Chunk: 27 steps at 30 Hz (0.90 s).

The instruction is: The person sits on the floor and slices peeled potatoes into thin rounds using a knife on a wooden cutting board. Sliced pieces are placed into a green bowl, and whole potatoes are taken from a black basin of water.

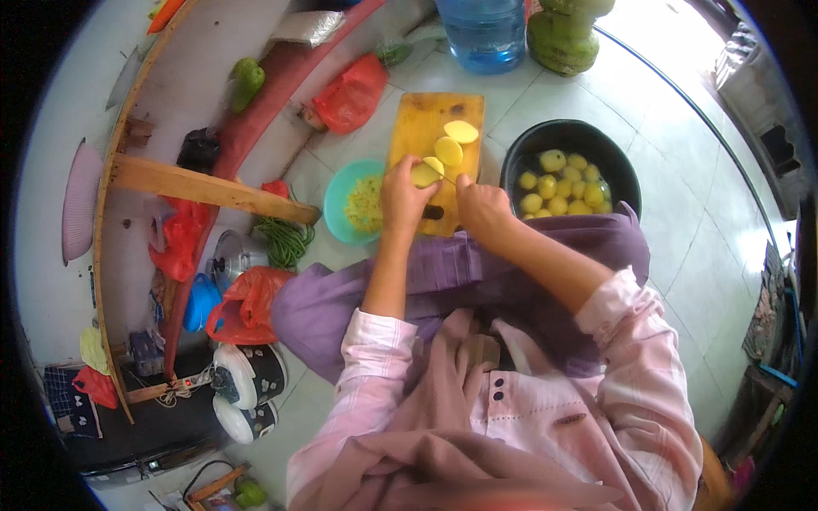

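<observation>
My left hand [404,197] grips a peeled potato piece [424,175] over a wooden cutting board [414,124]. A thin knife [442,174] is in my right hand [484,205], its blade against that piece; the handle is mostly hidden by my fingers. Two more cut potato pieces lie farther up the board, an oval one [461,132] and a rounder one [448,151]. Left of the board, a teal bowl [333,207] holds small diced potato [364,205]. To the right, a black basin [629,160] contains several peeled potatoes [558,186] in water.
Beyond the board stand a blue water jug [484,38] and a green gas cylinder [562,41]. A red plastic bag [353,92] lies at the far left. Along the left are a wooden shelf beam [211,188], long green beans [285,239], another red bag [249,306] and a rice cooker [246,375].
</observation>
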Tool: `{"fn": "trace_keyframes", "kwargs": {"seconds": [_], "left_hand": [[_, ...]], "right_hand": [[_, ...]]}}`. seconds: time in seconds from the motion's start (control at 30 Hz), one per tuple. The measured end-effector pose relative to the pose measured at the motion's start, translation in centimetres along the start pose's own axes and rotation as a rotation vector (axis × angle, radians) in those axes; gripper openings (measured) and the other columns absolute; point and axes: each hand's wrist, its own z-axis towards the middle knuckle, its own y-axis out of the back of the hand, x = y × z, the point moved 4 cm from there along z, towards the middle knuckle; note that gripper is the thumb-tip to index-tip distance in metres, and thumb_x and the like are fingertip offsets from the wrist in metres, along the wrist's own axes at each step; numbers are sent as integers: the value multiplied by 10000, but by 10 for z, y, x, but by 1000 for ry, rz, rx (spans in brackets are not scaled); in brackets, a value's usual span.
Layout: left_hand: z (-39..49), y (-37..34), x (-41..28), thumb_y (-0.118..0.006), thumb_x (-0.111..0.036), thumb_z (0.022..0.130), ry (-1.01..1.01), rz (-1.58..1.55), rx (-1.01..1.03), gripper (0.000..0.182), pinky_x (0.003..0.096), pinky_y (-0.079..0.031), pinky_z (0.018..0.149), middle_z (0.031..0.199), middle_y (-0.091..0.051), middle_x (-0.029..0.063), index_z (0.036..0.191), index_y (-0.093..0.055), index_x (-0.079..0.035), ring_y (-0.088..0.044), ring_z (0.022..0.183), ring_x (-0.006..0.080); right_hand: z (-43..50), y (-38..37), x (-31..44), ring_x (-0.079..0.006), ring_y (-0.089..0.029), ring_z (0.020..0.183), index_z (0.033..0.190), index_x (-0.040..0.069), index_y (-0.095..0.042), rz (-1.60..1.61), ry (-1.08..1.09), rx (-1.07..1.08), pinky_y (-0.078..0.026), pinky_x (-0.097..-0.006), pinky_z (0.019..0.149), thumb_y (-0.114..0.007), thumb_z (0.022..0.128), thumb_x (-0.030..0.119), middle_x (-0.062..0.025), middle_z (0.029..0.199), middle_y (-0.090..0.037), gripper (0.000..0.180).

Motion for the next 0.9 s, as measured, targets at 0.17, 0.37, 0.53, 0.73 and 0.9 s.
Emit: {"fn": "trace_keyframes", "kwargs": {"seconds": [0.17, 0.37, 0.53, 0.73, 0.9], "left_hand": [[-2, 2, -1, -856, -186, 639, -64, -4, -19, 458, 436, -502, 770, 981, -658, 172, 990, -606, -34, -626, 925, 367], [-11, 8, 6, -850, -167, 655, -141, -82, -66, 441, 390, -507, 723, 940, -628, 138, 993, -603, -30, -620, 852, 318], [-11, 3, 16, -839, -131, 664, -129, -102, -55, 410, 348, -510, 663, 891, -619, 121, 984, -610, -17, -618, 755, 247], [-12, -4, 21, -829, -111, 666, -125, -107, -87, 379, 335, -516, 661, 885, -633, 120, 972, -626, -13, -622, 739, 229], [-15, -1, 17, -823, -106, 681, -112, -139, -76, 368, 338, -521, 680, 903, -629, 122, 976, -622, -17, -640, 785, 238]], "right_hand": [[20, -18, 9, -243, -715, 709, 1015, 2, -519, -89, -45, 20, -549, -440, 417, -568, 877, 164, -101, 796, -689, 219], [24, 0, 7, -256, -716, 679, 1017, -2, -527, -15, 0, -9, -554, -442, 431, -565, 871, 160, -125, 820, -701, 221], [4, 14, 10, -264, -719, 690, 1006, -4, -528, -40, 20, 17, -559, -408, 458, -574, 869, 164, -134, 822, -702, 221], [2, -6, 8, -264, -719, 725, 997, 0, -523, -39, 16, 26, -561, -419, 493, -579, 866, 151, -126, 817, -694, 208], [15, -24, 15, -250, -715, 692, 1005, -12, -547, -162, 72, 41, -563, -453, 421, -592, 863, 181, -113, 832, -695, 243]]}}
